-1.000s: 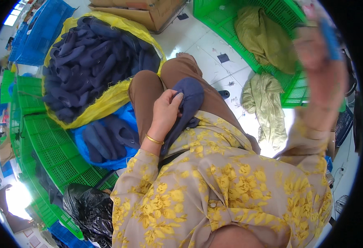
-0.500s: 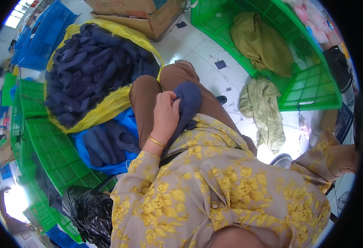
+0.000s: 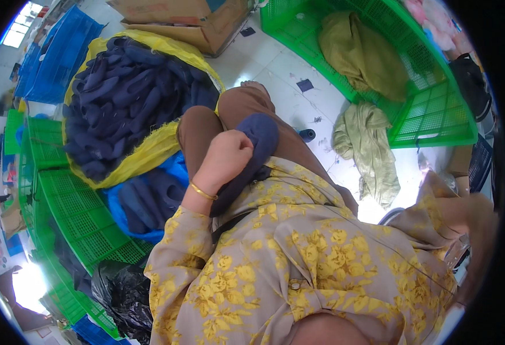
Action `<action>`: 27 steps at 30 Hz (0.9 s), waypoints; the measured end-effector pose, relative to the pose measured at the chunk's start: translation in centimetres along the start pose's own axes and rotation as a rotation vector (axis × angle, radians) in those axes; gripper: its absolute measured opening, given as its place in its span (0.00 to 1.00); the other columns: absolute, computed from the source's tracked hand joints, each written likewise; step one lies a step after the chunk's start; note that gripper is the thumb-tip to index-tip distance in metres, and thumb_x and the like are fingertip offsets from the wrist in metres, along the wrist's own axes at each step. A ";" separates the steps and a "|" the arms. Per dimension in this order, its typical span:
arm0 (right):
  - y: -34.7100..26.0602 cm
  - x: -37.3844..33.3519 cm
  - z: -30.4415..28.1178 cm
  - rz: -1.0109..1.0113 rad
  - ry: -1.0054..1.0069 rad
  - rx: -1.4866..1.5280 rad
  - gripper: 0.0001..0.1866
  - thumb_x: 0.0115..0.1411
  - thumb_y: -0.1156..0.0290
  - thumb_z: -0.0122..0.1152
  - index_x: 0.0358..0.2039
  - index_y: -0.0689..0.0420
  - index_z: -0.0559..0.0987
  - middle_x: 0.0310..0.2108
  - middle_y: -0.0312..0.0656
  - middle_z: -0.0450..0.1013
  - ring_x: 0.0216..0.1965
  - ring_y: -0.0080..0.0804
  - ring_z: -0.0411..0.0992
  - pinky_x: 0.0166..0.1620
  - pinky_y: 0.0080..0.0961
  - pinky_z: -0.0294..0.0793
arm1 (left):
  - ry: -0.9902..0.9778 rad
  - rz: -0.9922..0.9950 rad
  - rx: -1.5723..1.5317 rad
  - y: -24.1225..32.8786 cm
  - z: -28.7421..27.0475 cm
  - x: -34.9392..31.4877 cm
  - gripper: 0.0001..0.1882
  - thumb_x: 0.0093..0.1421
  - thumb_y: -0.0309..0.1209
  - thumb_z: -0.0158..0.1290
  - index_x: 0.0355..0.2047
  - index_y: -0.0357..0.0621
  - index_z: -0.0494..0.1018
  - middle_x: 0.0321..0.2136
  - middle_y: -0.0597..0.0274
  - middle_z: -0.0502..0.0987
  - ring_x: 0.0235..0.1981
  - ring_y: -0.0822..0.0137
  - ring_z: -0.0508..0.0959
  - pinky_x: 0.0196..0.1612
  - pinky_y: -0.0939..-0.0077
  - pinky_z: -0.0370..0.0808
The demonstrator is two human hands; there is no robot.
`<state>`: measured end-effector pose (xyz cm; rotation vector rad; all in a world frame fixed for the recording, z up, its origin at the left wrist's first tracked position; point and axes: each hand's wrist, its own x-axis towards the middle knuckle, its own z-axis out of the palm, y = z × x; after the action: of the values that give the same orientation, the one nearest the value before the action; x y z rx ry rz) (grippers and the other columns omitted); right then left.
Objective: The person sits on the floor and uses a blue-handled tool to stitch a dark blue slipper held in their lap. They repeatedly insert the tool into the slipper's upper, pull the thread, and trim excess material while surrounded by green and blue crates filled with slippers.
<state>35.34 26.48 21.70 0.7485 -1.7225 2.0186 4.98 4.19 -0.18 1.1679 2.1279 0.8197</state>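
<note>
A navy slipper-like fabric piece (image 3: 265, 137) lies across my thighs, its rounded end toward my right knee. My left hand (image 3: 229, 158) is closed on its side edge, fingers curled in a pinch. My right hand (image 3: 478, 253) is out at the far right, raised and smeared by motion, so its fingers cannot be read. More navy slipper-like pieces (image 3: 126, 98) fill a yellow sack (image 3: 111, 183) ahead and to the left. Beside my left thigh, several similar pieces (image 3: 143, 201) rest in a blue plastic bag (image 3: 119, 219).
Green plastic crates stand at left (image 3: 79, 213) and upper right (image 3: 436, 123), the latter holding an olive cloth (image 3: 361, 57). A pale green cloth (image 3: 367, 149) hangs down nearby. A dark spool (image 3: 307, 135), a cardboard box (image 3: 177, 23) and a black plastic bag (image 3: 120, 293) are around me.
My left hand has turned slightly, still gripping the slipper-like piece. My right arm has swung lower and nearer at the right edge, blurring. The view has shifted a little.
</note>
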 end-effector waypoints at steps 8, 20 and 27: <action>22.4 1.4 0.7 0.694 0.118 -0.480 0.12 0.59 0.80 0.51 0.43 0.56 0.77 0.35 0.37 0.75 0.34 0.21 0.71 0.38 0.22 0.72 | -0.140 -0.205 -0.593 0.6 -2.4 -2.0 0.04 0.62 0.24 0.51 0.35 0.37 0.73 0.39 0.63 0.78 0.40 0.78 0.74 0.45 0.84 0.70; 30.0 0.3 1.7 0.493 0.070 -0.692 0.10 0.54 0.74 0.59 0.39 0.55 0.76 0.33 0.42 0.72 0.31 0.42 0.71 0.34 0.31 0.70 | -0.137 -0.284 -0.827 -0.1 -1.8 -2.6 0.04 0.65 0.26 0.48 0.39 0.41 0.71 0.46 0.59 0.77 0.45 0.75 0.74 0.46 0.82 0.69; 30.0 -3.7 -3.6 0.699 0.945 0.723 0.09 0.66 0.70 0.50 0.44 0.57 0.74 0.23 0.32 0.70 0.13 0.15 0.55 0.18 0.15 0.52 | -0.092 -0.333 -1.141 -0.7 -2.2 -3.5 0.04 0.66 0.26 0.47 0.39 0.40 0.71 0.52 0.47 0.74 0.49 0.66 0.75 0.48 0.77 0.70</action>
<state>19.73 24.95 -4.34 -0.7173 -0.7001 2.7784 4.57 0.29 1.37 0.2277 1.3000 1.4602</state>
